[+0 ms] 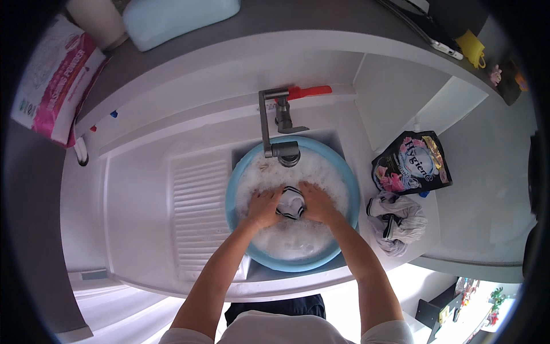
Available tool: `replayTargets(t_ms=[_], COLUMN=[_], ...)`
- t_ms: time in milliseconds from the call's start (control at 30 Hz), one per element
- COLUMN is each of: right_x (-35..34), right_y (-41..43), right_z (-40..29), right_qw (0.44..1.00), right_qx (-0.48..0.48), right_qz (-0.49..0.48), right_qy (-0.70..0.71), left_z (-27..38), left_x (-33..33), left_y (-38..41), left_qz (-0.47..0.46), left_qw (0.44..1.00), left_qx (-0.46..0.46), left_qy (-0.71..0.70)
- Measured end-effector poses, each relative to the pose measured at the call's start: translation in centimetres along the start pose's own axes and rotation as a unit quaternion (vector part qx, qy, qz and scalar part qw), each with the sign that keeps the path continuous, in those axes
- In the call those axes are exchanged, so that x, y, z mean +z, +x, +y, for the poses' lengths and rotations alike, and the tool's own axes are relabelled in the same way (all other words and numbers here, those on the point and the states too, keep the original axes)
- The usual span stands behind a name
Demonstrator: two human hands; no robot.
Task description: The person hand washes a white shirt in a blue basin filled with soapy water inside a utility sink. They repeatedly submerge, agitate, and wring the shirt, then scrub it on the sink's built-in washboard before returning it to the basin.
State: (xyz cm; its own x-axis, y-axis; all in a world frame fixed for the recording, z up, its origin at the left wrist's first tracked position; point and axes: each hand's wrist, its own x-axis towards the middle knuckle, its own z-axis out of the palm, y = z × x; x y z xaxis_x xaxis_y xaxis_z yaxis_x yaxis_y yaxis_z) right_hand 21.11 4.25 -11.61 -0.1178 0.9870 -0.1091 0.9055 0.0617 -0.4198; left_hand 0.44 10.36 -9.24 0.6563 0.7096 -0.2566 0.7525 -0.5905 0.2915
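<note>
A round light-blue plastic basin (231,193) full of white suds sits in the sink, under a dark grey faucet (281,149). Between my hands, at the foam's surface, is a white sock (291,203) with black stripes round its cuff. My left hand (265,207) grips the cuff from the left, fingers partly sunk in foam. On the other side my right hand (318,202) holds it too, its fingertips also in the suds. Whatever part of the sock lies below the foam is hidden.
A ribbed washboard surface (202,215) lies left of the basin. Damp white clothing with dark trim (399,223) is heaped at right beside a black Hygiene pouch (412,163). Behind the faucet rests a red-handled brush (309,92). A washing powder bag (60,81) stands on the upper-left ledge.
</note>
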Motion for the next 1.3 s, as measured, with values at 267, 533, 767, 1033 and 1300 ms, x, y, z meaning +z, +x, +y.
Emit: replayTargets(t_ms=[267, 533, 767, 1033, 1300], right_x=[4.6, -5.2, -9.7, -1.7, -18.3], right_y=[2.3, -1.0, -4.3, -0.9, -2.7], right_z=[2.4, -0.6, -1.2, 2.7, -7.5], right_qw=[0.924, 0.965, 0.935, 0.897, 0.892], right_qx=[0.149, 0.067, -0.043, 0.084, -0.055], right_qz=[-0.352, -0.192, -0.054, 0.243, 0.378], right_qy=[0.000, 0.167, 0.347, 0.360, 0.240], left_z=[-4.2, -0.9, 8.0, 9.7, 3.6], left_x=[7.6, -5.2, -20.9, -25.9, -16.6], left_y=[4.4, -1.3, -6.6, -9.8, -9.2], left_qz=[-0.304, 0.036, 0.150, 0.217, 0.268], left_qw=[0.945, 0.926, 0.715, 0.593, 0.689], left_qx=[-0.120, 0.036, 0.107, 0.193, 0.034], left_qy=[-0.008, -0.374, -0.674, -0.751, -0.673])
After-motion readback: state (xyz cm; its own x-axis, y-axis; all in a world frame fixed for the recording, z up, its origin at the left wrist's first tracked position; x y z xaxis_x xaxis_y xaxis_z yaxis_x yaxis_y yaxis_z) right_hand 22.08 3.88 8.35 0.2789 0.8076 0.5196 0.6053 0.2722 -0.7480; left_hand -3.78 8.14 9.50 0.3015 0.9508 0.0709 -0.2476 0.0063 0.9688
